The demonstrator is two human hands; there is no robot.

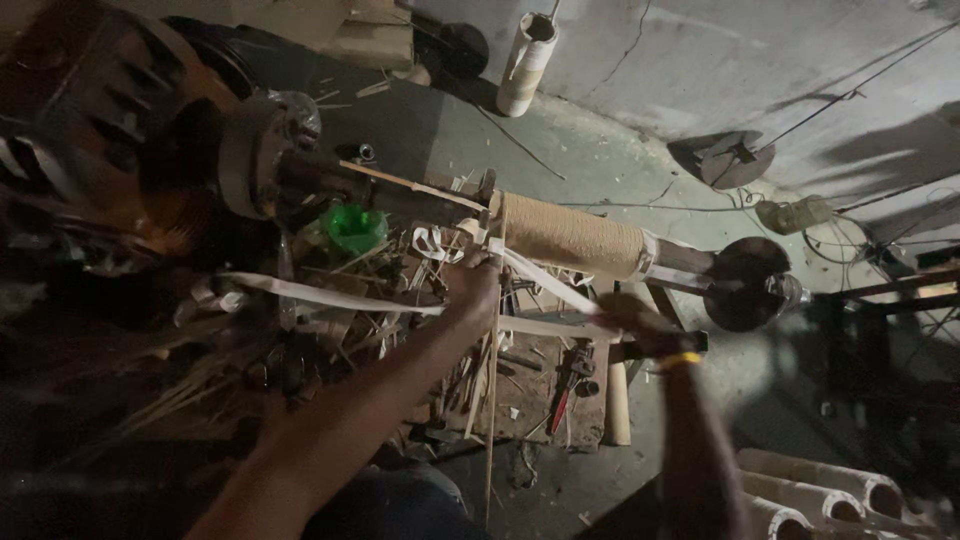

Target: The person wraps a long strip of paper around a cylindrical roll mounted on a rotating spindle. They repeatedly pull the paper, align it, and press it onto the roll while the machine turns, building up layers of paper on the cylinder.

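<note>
While the left hand [470, 290] pinches a thin stick [493, 390] just below the wound roll [572, 235], the right hand [630, 318] closes on a pale strip [545, 280]; even tension between the hands probably lays tidy turns.

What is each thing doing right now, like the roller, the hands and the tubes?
Roller: lying sideways on its shaft, wrapped in tan cord.
Left hand: gripping a thin stick.
Right hand: closed on a pale strip.
Cardboard tube: upright.
Tubes: lying down.
</note>
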